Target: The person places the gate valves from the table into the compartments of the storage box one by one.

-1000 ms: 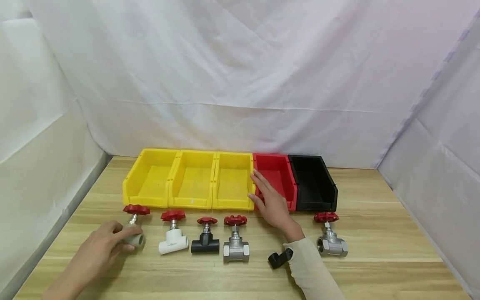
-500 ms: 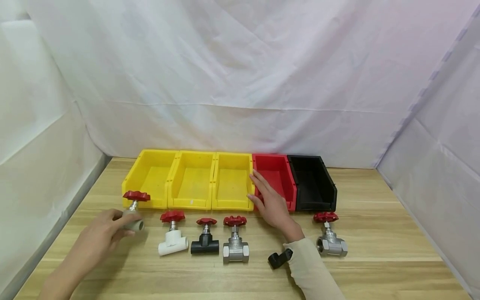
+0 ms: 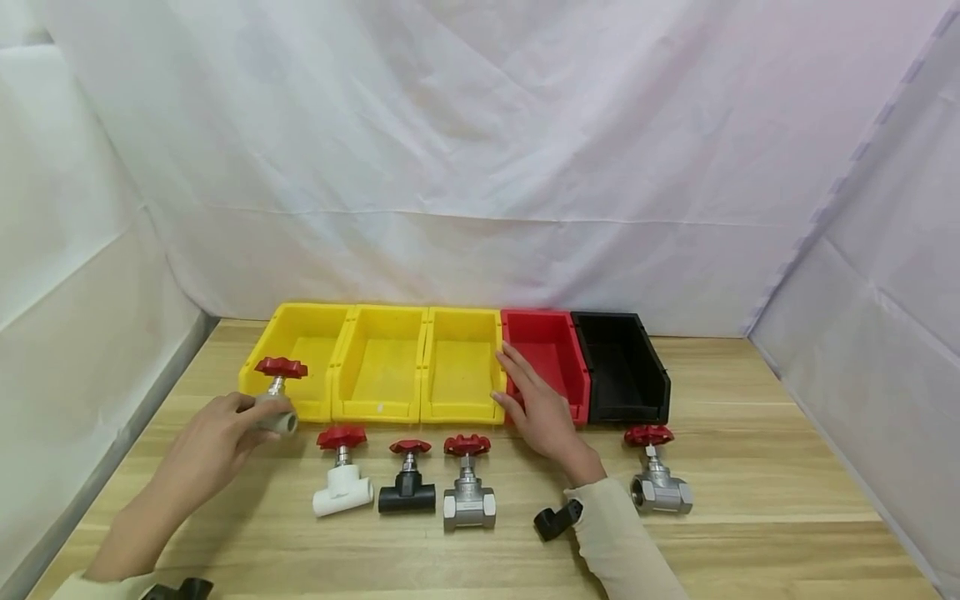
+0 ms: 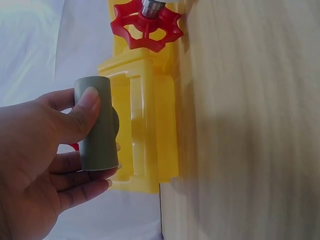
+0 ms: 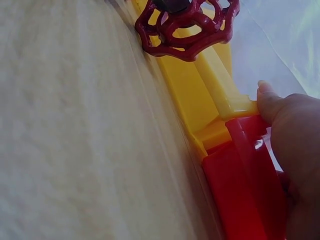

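Note:
My left hand (image 3: 210, 446) pinches a grey valve (image 4: 101, 142) by its pipe body, thumb on one side and fingers behind. The valve's red handwheel (image 3: 281, 367) points up and overlaps the leftmost yellow bin (image 3: 258, 404) in the head view. My right hand (image 3: 546, 418) rests with extended fingers at the wall between the third yellow bin (image 3: 457, 412) and the red bin (image 3: 583, 392); its thumb lies by the yellow rim in the right wrist view. Closest to the held valve on the table is a white valve (image 3: 343, 490) with a red handwheel.
A black valve (image 3: 407, 492) and a metal valve (image 3: 468, 504) stand right of the white one. Another metal valve (image 3: 660, 490) is beyond my right forearm. The middle yellow bin (image 3: 378, 410) and a black bin (image 3: 630, 412) complete the row before the white curtain (image 3: 465, 150).
My left hand has raised the grey valve from the table and moved it forward, slightly right, to the leftmost yellow bin's front. The right hand has kept its place.

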The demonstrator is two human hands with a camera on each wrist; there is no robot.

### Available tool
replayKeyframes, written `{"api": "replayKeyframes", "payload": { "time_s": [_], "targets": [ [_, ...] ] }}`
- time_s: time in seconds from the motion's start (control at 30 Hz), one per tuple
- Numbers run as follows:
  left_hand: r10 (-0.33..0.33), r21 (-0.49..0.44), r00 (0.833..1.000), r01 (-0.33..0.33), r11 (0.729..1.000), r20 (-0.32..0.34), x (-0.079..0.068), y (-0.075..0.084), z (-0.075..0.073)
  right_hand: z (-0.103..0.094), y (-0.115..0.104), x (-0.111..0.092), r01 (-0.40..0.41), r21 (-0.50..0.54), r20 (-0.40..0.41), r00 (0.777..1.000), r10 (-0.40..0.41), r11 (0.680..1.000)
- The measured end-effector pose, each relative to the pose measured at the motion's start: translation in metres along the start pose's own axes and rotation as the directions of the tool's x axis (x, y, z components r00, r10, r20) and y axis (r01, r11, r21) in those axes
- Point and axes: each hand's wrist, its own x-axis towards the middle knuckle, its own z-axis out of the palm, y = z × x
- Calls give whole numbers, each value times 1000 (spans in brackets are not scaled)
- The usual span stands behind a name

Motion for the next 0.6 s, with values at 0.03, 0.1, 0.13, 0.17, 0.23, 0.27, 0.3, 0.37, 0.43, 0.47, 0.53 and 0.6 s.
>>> {"api": "replayKeyframes", "payload": {
  "time_s": [0.03,0.1,0.13,0.17,0.23,0.27,0.3,0.37,0.43,0.47,0.53,0.6],
  "targets": [
    [-5,-2,1000,5,1000,2,2,0,1,0,0,0,-1,-3,-1,1000,1,1000],
    [-22,-2,1000,22,1000,9,7,0,2,1,-1,0,-6,-5,-3,1000,6,1000],
    [-24,-5,1000,24,1000,7,10,0,2,1,-1,0,-9,-5,-5,1000,9,1000],
    [-28,-7,1000,29,1000,9,12,-1,3,1,0,0,-11,-5,-7,1000,11,1000],
    [-35,-10,999,35,999,9,17,-1,3,2,0,0,-14,-6,-8,1000,14,1000],
    [-37,-14,999,37,999,9,19,-2,4,2,0,0,-15,-6,-7,1000,15,1000],
    [-36,-18,999,37,999,10,21,-3,5,2,0,0,-15,-6,-6,1000,15,1000],
    [-44,-23,999,44,999,20,24,-5,6,3,0,0,-14,-7,-5,1000,14,1000],
    [-45,-26,999,46,999,25,27,-6,9,2,0,0,-14,-8,-5,1000,14,1000],
    [-48,-28,998,49,998,30,28,-7,10,2,0,0,-13,-8,-6,1000,13,1000],
    [-56,-30,998,57,998,38,31,-9,12,2,0,0,-10,-7,-6,1000,10,1000],
    [-66,-33,997,67,997,50,34,-10,15,2,0,0,-7,-6,-7,1000,7,1000]
  ]
}}
